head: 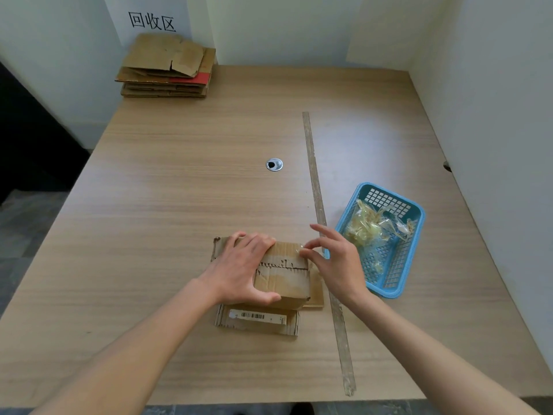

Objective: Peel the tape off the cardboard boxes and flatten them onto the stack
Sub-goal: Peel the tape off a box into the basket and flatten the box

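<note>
Even, soft daylight; brighter on the right wall (pixel 493 100). Faint shadows under the forearms on the worktop (pixel 179 175). No strong glare. Wide-angle bowing at worktop edges. Mild softness overall; dark left margin.

A wooden table (pixel 179 181) carries everything. Flattened cardboard stack (pixel 167 70) at eleven o'clock, blue basket (pixel 417 232) at three. Boxes (pixel 257 322) sit at six, beside a long tape strip (pixel 317 199).

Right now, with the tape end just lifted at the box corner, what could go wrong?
1. The right hand pinches only a small tape end at the box corner; it may tear off short.
2. The box sits on another cardboard piece, held only by the left hand; pulling could slide it.
3. The blue basket sits close by; the peeling hand might knock it.
</note>
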{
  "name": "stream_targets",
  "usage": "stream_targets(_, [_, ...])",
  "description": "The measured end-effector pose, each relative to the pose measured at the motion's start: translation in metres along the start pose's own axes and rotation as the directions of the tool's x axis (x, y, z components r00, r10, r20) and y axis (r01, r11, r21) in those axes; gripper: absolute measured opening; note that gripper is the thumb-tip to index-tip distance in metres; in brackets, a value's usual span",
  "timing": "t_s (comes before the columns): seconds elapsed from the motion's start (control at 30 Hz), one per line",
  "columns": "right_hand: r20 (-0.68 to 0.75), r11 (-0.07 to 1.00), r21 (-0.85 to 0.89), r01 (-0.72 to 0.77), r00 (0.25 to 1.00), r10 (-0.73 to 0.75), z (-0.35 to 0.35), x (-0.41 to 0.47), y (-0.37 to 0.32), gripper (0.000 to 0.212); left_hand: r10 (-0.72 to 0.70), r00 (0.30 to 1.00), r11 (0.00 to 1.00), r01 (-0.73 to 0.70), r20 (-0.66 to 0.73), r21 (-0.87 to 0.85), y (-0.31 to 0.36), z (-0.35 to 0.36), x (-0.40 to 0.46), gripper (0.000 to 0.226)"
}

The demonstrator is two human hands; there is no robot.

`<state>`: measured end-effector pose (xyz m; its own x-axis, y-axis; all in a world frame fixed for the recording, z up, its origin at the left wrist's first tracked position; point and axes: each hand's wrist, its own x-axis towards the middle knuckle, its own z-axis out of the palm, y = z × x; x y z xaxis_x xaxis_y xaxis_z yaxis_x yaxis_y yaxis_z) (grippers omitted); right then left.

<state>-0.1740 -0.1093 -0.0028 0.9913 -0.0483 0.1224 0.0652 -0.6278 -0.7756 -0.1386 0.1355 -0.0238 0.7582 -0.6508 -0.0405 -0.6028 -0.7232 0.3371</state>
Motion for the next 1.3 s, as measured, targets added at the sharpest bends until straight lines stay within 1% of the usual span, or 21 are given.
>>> stream_targets(0.03, [0.008, 1.000, 0.009, 0.006, 1.000, -0.006, 0.000, -0.002, 0.004, 0.007, -0.008, 1.000, 1.000, 0.008, 0.002, -0.007, 0.000, 0.000, -0.001, 0.111])
stream_targets(0.13, [0.118, 0.991, 0.003, 0.132, 0.984, -0.131, -0.008, -0.017, 0.014, 0.028, -0.024, 1.000, 1.000, 0.024, 0.003, 0.004, 0.002, 0.001, 0.001, 0.112])
stream_targets(0.17, [0.137, 0.991, 0.029, 0.129, 0.982, -0.132, -0.010, -0.022, 0.016, 0.033, -0.023, 1.000, 1.000, 0.023, 0.002, 0.008, 0.002, 0.002, 0.002, 0.112])
stream_targets(0.27, [0.096, 0.993, 0.106, 0.049, 0.994, -0.059, -0.012, -0.020, 0.012, 0.027, -0.014, 1.000, 1.000, 0.014, 0.011, -0.002, 0.002, 0.001, 0.001, 0.112])
stream_targets(0.33, [0.152, 0.994, 0.067, 0.085, 0.984, -0.094, -0.016, -0.011, 0.009, 0.022, -0.003, 1.000, 1.000, 0.003, 0.030, -0.003, 0.001, 0.000, 0.001, 0.111])
stream_targets(0.4, [0.305, 0.969, -0.024, 0.244, 0.925, -0.225, -0.028, 0.003, 0.005, 0.021, 0.010, 0.999, 1.000, -0.010, 0.034, 0.000, 0.001, 0.000, 0.001, 0.111])
stream_targets(0.47, [0.443, 0.902, -0.147, 0.405, 0.843, -0.306, -0.038, 0.024, 0.001, 0.022, 0.012, 0.999, 1.000, -0.012, 0.037, -0.008, 0.002, -0.002, 0.002, 0.110])
stream_targets(0.5, [0.462, 0.870, -0.206, 0.447, 0.828, -0.317, -0.040, 0.034, 0.000, 0.022, 0.015, 0.999, 1.000, -0.015, 0.042, -0.011, 0.002, -0.003, 0.003, 0.110])
stream_targets(0.53, [0.440, 0.851, -0.249, 0.463, 0.837, -0.326, -0.040, 0.042, 0.000, 0.023, 0.020, 0.999, 1.000, -0.019, 0.042, -0.013, 0.001, -0.002, 0.003, 0.109])
stream_targets(0.6, [0.329, 0.868, -0.280, 0.411, 0.890, -0.316, -0.035, 0.048, 0.000, 0.020, 0.027, 0.999, 1.000, -0.027, 0.032, -0.012, 0.000, -0.002, 0.002, 0.110])
stream_targets(0.7, [0.163, 0.928, -0.245, 0.282, 0.955, -0.247, -0.022, 0.036, 0.007, 0.015, 0.030, 0.999, 0.999, -0.030, 0.036, -0.014, -0.001, -0.001, 0.001, 0.110])
stream_targets(0.77, [-0.028, 0.962, -0.246, 0.120, 0.991, -0.131, -0.024, 0.035, 0.017, 0.015, 0.028, 0.999, 1.000, -0.028, 0.035, -0.013, -0.001, -0.001, 0.001, 0.109])
stream_targets(0.83, [-0.264, 0.974, -0.199, -0.108, 0.963, 0.052, -0.043, 0.048, 0.031, 0.015, 0.030, 0.999, 1.000, -0.030, 0.031, -0.008, -0.001, -0.001, 0.000, 0.110])
stream_targets(0.87, [-0.307, 0.965, -0.190, -0.182, 0.944, 0.118, -0.056, 0.055, 0.037, 0.013, 0.026, 0.999, 1.000, -0.026, 0.022, -0.008, -0.001, 0.000, 0.000, 0.110])
stream_targets(0.9, [-0.288, 0.957, -0.203, -0.208, 0.946, 0.145, -0.068, 0.061, 0.042, 0.012, 0.021, 1.000, 1.000, -0.021, 0.019, -0.013, 0.000, 0.000, 0.000, 0.110])
stream_targets(0.93, [-0.233, 0.956, -0.222, -0.192, 0.962, 0.139, -0.080, 0.063, 0.046, 0.010, 0.014, 1.000, 1.000, -0.014, 0.019, -0.021, 0.000, 0.000, 0.001, 0.110])
stream_targets(1.0, [-0.144, 0.970, -0.215, -0.116, 0.986, 0.086, -0.100, 0.063, 0.050, 0.009, -0.003, 1.000, 0.999, 0.003, 0.003, -0.037, 0.002, 0.001, 0.004, 0.109])
stream_targets(1.1, [-0.186, 0.960, -0.281, -0.012, 0.982, -0.042, -0.123, 0.052, 0.060, 0.010, -0.028, 0.999, 0.999, 0.026, -0.023, -0.044, 0.003, 0.003, 0.006, 0.108])
stream_targets(1.13, [-0.176, 0.955, -0.295, -0.012, 0.983, -0.042, -0.126, 0.048, 0.065, 0.010, -0.037, 0.999, 0.998, 0.035, -0.035, -0.047, 0.003, 0.004, 0.006, 0.108])
stream_targets(1.2, [-0.084, 0.948, -0.310, -0.071, 0.995, 0.047, -0.122, 0.033, 0.078, 0.008, -0.050, 0.998, 0.998, 0.048, -0.042, -0.046, 0.003, 0.005, 0.006, 0.108])
stream_targets(1.3, [0.047, 0.871, -0.454, -0.186, 0.972, 0.232, -0.100, 0.007, 0.105, 0.011, -0.051, 0.998, 0.998, 0.050, -0.042, -0.033, 0.002, 0.006, 0.006, 0.108])
